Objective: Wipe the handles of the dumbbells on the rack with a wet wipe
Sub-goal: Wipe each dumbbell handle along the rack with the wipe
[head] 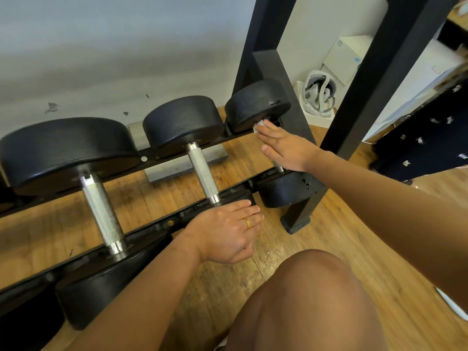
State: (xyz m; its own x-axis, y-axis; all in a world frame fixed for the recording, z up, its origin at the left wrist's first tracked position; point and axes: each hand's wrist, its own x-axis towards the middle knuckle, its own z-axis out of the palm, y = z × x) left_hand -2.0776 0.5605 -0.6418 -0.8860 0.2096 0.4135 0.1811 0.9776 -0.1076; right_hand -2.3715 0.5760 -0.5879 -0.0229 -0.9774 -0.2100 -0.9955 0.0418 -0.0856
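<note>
Right hand (286, 148) flat along rightmost dumbbell handle (279, 169), fingers straight and together, pressing wet wipe (258, 125), left hand (225, 231) resting on middle dumbbell (202, 171), fingers straight, relaxed

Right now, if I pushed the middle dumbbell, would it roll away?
Probably not far: the middle dumbbell has round heads, but they sit on the rack's rails. It looks heavy, given its thick black heads. The left hand resting on its near head likely steadies it too.

right dumbbell handle (279, 169): mostly under right hand (286, 148) | wet wipe (258, 125): corner shows | middle dumbbell near head (240, 195): under left hand (228, 231)
</note>
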